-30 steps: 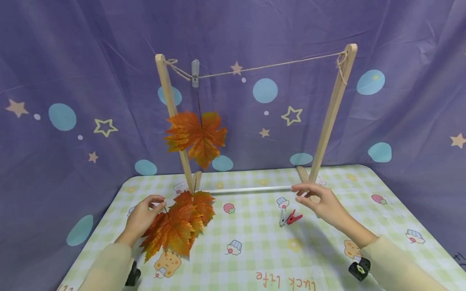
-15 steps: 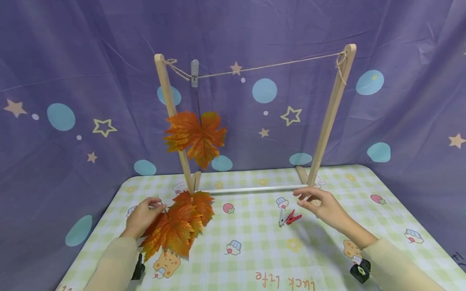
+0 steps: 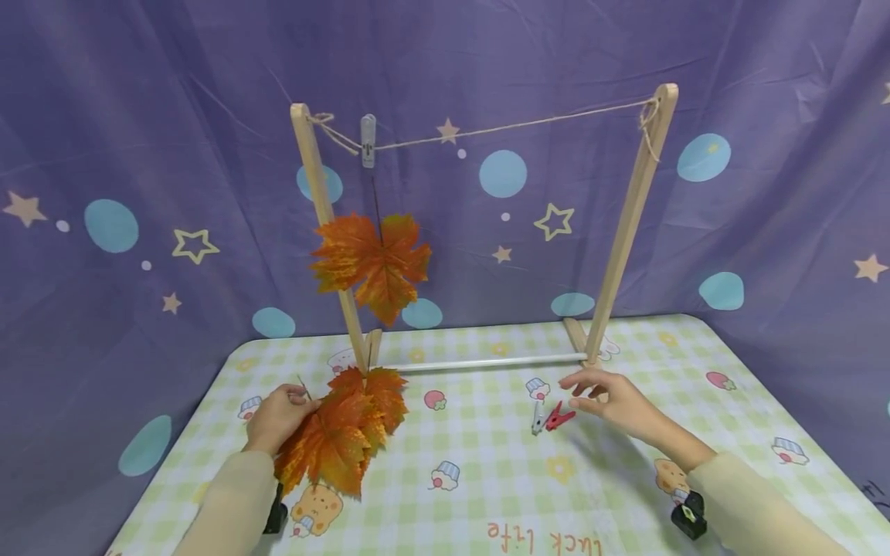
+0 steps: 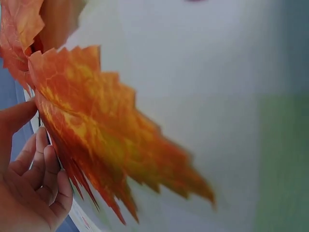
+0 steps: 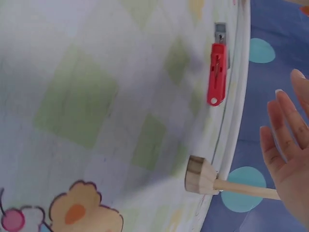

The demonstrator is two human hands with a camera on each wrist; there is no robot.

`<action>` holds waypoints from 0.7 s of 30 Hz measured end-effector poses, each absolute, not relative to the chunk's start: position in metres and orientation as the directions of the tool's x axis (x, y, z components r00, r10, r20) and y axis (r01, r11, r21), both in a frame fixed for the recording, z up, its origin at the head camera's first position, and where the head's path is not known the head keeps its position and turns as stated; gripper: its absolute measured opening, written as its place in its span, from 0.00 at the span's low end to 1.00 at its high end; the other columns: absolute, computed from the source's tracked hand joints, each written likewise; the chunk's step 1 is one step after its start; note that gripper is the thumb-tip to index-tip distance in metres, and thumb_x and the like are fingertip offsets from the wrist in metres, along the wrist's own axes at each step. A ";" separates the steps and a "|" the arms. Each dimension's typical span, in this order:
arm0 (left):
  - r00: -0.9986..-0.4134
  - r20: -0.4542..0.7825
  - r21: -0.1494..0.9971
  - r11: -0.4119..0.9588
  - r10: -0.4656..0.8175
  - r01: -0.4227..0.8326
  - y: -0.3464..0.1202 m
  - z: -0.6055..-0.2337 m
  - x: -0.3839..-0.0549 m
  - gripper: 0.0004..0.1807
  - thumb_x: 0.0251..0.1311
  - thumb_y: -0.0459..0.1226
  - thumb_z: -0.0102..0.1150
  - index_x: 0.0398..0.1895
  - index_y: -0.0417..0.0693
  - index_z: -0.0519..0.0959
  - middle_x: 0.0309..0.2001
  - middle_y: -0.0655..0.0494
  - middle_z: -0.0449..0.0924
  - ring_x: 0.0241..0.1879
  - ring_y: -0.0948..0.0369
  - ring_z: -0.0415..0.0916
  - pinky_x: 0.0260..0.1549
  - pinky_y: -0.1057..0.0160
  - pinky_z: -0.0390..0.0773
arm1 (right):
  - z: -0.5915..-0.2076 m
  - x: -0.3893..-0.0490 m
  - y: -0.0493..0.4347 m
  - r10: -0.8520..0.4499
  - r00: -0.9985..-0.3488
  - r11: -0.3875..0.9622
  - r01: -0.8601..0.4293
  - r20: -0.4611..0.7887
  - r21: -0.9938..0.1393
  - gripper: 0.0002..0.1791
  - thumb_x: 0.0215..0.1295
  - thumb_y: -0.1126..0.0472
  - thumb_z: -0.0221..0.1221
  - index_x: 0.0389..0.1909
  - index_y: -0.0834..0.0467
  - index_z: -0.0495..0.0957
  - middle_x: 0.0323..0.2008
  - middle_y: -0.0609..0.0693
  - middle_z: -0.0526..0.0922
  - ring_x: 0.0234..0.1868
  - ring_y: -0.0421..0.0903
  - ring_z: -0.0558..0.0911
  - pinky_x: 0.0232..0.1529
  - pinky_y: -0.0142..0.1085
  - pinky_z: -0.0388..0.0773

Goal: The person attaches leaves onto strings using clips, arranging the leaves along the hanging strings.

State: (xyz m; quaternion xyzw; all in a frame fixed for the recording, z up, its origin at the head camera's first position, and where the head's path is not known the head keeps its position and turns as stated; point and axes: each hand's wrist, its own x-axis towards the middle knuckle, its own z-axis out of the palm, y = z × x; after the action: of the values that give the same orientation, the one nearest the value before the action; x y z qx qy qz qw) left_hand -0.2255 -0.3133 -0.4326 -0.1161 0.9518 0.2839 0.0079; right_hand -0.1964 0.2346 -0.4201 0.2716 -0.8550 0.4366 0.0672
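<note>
My left hand (image 3: 281, 417) pinches the thin stem of an orange maple leaf (image 3: 327, 448) at the table's left. In the left wrist view, thumb and fingers meet at the stem, beside the toothed leaf (image 4: 106, 125). A second maple leaf (image 3: 385, 394) lies partly under it. Another maple leaf (image 3: 382, 262) hangs from a grey clothespin (image 3: 368, 141) on the string. My right hand (image 3: 619, 398) hovers with loosely bent fingers, holding nothing. Just left of it lie a red clothespin (image 3: 558, 417) and a grey clothespin (image 3: 538, 418), the red one (image 5: 217, 75) also in the right wrist view.
A wooden frame holds the string (image 3: 514, 126) between a left post (image 3: 316, 174) and a right post (image 3: 629, 224). A white rod (image 3: 487, 362) joins their feet low on the checked tablecloth (image 3: 501, 463). A purple curtain (image 3: 487, 46) hangs behind.
My left hand has moved slightly right and closed on the leaf's stem. My right hand has come down a little towards the clothespins.
</note>
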 end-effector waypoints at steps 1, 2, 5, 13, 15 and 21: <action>-0.972 -0.083 0.542 0.809 -0.220 -0.229 -0.313 -0.433 -0.226 0.29 0.62 0.47 0.62 0.58 0.34 0.73 0.49 0.37 0.81 0.46 0.44 0.78 0.46 0.41 0.73 | -0.422 -0.198 0.236 -0.417 -0.841 0.481 -0.525 0.344 -0.702 0.15 0.61 0.71 0.65 0.49 0.62 0.83 0.45 0.53 0.84 0.40 0.46 0.82 0.41 0.37 0.79; -0.971 -0.083 0.544 0.806 -0.224 -0.233 -0.313 -0.434 -0.226 0.29 0.62 0.46 0.61 0.58 0.34 0.73 0.50 0.37 0.81 0.46 0.44 0.78 0.46 0.41 0.73 | -0.424 -0.199 0.237 -0.430 -0.839 0.491 -0.528 0.334 -0.693 0.15 0.61 0.71 0.66 0.49 0.62 0.82 0.45 0.53 0.84 0.40 0.47 0.82 0.41 0.38 0.79; -0.967 -0.078 0.541 0.805 -0.241 -0.244 -0.314 -0.435 -0.228 0.28 0.61 0.45 0.59 0.59 0.35 0.73 0.50 0.37 0.81 0.46 0.44 0.78 0.44 0.42 0.74 | -0.429 -0.204 0.238 -0.469 -0.834 0.515 -0.525 0.289 -0.678 0.16 0.60 0.71 0.66 0.49 0.64 0.82 0.45 0.56 0.84 0.41 0.49 0.81 0.40 0.39 0.78; -0.961 -0.090 0.532 0.803 -0.261 -0.269 -0.312 -0.432 -0.233 0.32 0.58 0.44 0.58 0.62 0.32 0.70 0.55 0.33 0.77 0.47 0.40 0.78 0.43 0.42 0.75 | -0.441 -0.218 0.239 -0.551 -0.818 0.529 -0.495 0.165 -0.689 0.19 0.57 0.71 0.69 0.51 0.66 0.80 0.47 0.58 0.82 0.42 0.55 0.80 0.37 0.36 0.77; -0.958 -0.102 0.535 0.797 -0.268 -0.280 -0.312 -0.430 -0.233 0.33 0.58 0.44 0.57 0.63 0.32 0.69 0.57 0.32 0.75 0.49 0.39 0.76 0.45 0.41 0.75 | -0.443 -0.221 0.238 -0.558 -0.818 0.533 -0.481 0.138 -0.696 0.20 0.56 0.71 0.69 0.51 0.66 0.79 0.46 0.57 0.82 0.42 0.54 0.80 0.37 0.36 0.77; -0.953 -0.107 0.592 0.751 -0.285 -0.291 -0.312 -0.426 -0.231 0.27 0.59 0.41 0.53 0.59 0.35 0.76 0.50 0.39 0.81 0.46 0.43 0.78 0.45 0.42 0.74 | -0.448 -0.229 0.236 -0.601 -0.788 0.509 -0.508 0.136 -0.695 0.19 0.53 0.73 0.69 0.48 0.67 0.81 0.45 0.56 0.81 0.41 0.50 0.78 0.42 0.39 0.78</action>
State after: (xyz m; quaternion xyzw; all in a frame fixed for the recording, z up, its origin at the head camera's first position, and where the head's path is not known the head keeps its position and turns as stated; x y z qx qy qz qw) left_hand -0.2306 -0.3116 -0.4263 -0.1540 0.9357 0.3173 0.0052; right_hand -0.2294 0.2355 -0.4478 0.3199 -0.8665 0.3782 -0.0614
